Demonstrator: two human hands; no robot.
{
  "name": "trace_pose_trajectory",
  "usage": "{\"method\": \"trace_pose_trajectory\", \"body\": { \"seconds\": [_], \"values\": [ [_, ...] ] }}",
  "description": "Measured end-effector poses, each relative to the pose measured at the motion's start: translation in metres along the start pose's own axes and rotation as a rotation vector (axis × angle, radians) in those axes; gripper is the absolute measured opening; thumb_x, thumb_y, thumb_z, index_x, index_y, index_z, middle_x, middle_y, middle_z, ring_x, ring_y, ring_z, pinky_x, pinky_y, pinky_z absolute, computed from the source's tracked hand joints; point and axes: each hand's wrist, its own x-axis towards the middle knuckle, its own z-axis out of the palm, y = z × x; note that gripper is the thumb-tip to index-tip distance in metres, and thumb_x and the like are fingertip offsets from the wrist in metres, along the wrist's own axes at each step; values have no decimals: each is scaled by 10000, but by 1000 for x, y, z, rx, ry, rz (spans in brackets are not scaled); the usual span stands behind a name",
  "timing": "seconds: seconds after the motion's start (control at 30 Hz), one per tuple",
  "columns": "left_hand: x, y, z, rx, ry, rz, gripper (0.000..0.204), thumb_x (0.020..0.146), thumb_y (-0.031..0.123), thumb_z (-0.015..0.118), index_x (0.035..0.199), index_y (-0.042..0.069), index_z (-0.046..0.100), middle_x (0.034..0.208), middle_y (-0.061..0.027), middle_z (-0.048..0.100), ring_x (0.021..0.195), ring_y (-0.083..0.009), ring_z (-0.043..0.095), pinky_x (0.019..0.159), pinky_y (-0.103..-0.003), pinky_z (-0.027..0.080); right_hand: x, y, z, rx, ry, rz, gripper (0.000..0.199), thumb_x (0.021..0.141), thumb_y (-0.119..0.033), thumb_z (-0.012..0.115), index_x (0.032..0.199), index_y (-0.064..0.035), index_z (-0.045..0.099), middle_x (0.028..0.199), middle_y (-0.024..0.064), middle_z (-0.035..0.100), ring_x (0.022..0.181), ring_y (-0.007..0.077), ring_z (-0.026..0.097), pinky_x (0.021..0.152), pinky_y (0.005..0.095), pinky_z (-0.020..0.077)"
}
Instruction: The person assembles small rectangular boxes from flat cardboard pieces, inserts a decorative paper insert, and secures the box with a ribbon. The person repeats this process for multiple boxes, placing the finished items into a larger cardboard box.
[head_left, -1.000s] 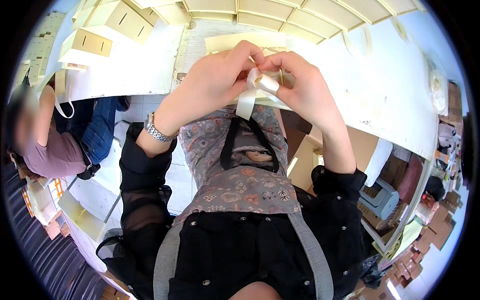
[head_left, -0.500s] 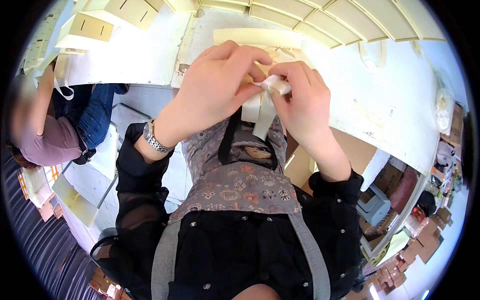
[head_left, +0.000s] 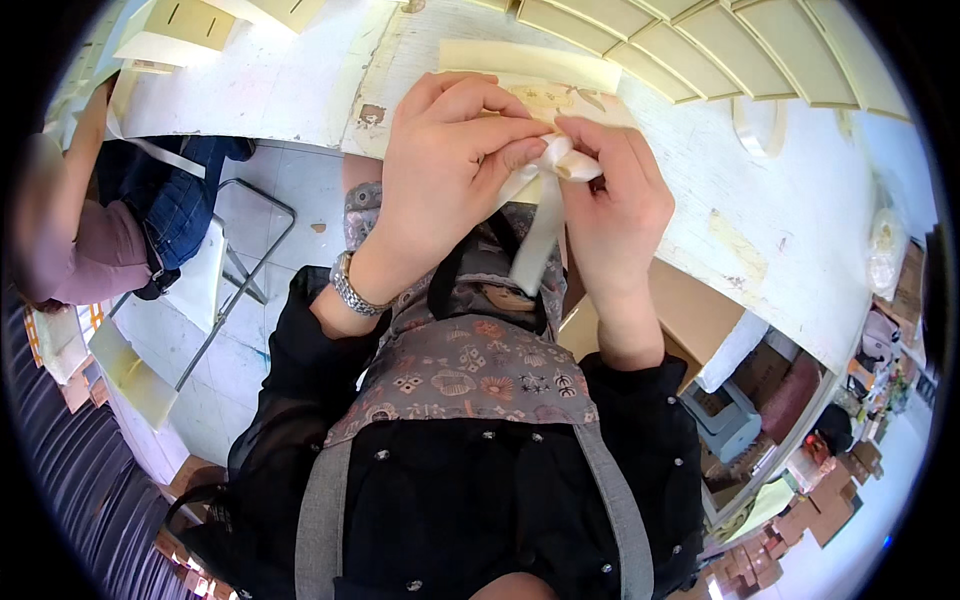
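A cream satin ribbon (head_left: 541,240) is gathered into a looped knot between my two hands, one tail hanging down over my apron. My left hand (head_left: 455,150) pinches it between thumb and fingers on the left of the knot. On the other side, my right hand (head_left: 622,205) grips the loops with its thumb and forefinger; part of that grip is hidden behind the ribbon. Just beyond my fingers lies a cream box piece (head_left: 530,66) with a printed picture on its near part, partly covered by my hands.
Rows of cream boxes (head_left: 680,50) line the far right of the white table (head_left: 740,200). A ribbon loop (head_left: 758,128) lies beside them. At the left, a co-worker (head_left: 105,245) handles a ribbon near more boxes (head_left: 178,32). A folding chair (head_left: 205,275) stands on the floor.
Both hands have shifted slightly, and the ribbon loops now stand out fuller by my right hand. The view has moved a little. At the left, the co-worker's ribbon has swung rightward.
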Motion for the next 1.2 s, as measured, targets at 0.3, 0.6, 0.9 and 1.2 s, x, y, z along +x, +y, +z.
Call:
{"method": "trace_pose_trajectory", "body": {
  "seconds": [0.3, 0.6, 0.9, 1.2],
  "values": [
    [-4, 0, -2, -1, 13, -23, 79, 713, 99, 725, 772, 92, 674, 850, -9, 643, 882, -240, 586, 841, -377, 453, 15, 9, -34, 412, -253, 62, 263, 758, -31, 727, 1015, -86, 704, 762, 32, 615, 554, 93, 536, 515, 221, 451],
    [-16, 8, 0, 31, 148, -106, 145, 732, 87, 711, 811, 50, 595, 855, -76, 634, 891, -281, 600, 833, -384, 470, 5, -7, -26, 53, -18, 262, 181, 763, -147, 751, 734, -28, 617, 668, 74, 608, 487, 148, 552, 461, 263, 428],
    [-18, 1, 9, -26, 178, -107, 163, 770, 45, 703, 775, 35, 541, 901, -105, 634, 872, -284, 596, 728, -351, 480, -12, 5, -22, -5, 77, 340, 197, 787, -146, 732, 701, -38, 592, 563, 57, 565, 463, 148, 536, 455, 267, 425],
    [-27, -2, 6, -125, 194, -45, 176, 809, -5, 671, 778, 16, 499, 903, -121, 606, 864, -262, 635, 676, -313, 499, -23, 4, -14, 142, 271, 481, 205, 809, -96, 716, 685, -18, 573, 538, 15, 513, 465, 66, 423, 438, 224, 361]
  ]
}}
